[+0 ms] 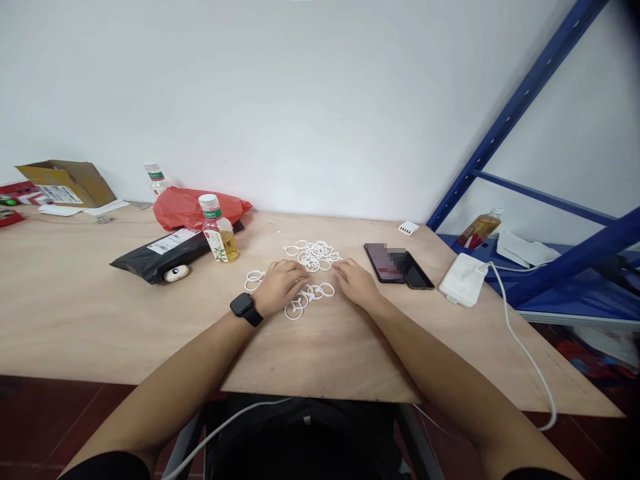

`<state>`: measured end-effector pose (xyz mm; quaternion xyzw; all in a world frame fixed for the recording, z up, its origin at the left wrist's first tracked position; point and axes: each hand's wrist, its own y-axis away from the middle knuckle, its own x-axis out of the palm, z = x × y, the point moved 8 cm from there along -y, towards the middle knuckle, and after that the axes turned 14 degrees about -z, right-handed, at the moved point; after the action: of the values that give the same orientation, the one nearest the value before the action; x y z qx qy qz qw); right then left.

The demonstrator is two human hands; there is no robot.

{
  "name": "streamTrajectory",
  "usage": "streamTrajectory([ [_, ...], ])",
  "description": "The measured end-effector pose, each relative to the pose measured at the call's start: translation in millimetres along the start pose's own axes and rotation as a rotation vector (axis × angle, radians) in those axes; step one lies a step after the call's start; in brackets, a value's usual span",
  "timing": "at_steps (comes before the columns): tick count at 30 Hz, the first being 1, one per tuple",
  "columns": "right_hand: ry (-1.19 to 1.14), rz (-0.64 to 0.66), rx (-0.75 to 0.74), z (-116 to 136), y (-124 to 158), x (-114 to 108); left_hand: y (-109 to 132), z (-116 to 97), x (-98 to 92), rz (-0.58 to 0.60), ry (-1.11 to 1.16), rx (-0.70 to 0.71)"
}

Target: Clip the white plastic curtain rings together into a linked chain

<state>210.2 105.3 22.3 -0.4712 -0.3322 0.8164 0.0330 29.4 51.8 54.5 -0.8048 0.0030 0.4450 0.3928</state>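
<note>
Many white rings [316, 253] heaped on the table [280, 360], more loose around the left hand [280, 283]; right hand [356, 281] at the heap's near right edge; grip loosely curled on both, cannot tell whether either holds a ring

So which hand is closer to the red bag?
Left. The left hand is nearer the person and right of the red bag; the right hand is farther right.

Smooth white plastic rings [316, 252] on matt wooden tabletop [320, 357];
red bag [183, 208], thin wrinkled plastic; black parcel [145, 259], smooth plastic; phones [419, 272], smooth glossy screens; box [93, 183], matt cardboard; rack [523, 100], blue-painted metal.
</note>
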Motion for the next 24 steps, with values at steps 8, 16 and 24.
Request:
streamTrajectory([
  [8,-0.005,0.102,-0.148,34.3,2.5,17.9,2.2,8.2,12.0,0.04,-0.011,-0.057],
  [16,-0.056,0.109,-0.055,22.6,2.8,17.7,3.6,13.6,14.4,0.05,-0.025,-0.11],
  [24,-0.04,0.115,0.036,15.7,-0.9,17.9,3.7,12.3,15.2,0.058,-0.031,-0.109],
])
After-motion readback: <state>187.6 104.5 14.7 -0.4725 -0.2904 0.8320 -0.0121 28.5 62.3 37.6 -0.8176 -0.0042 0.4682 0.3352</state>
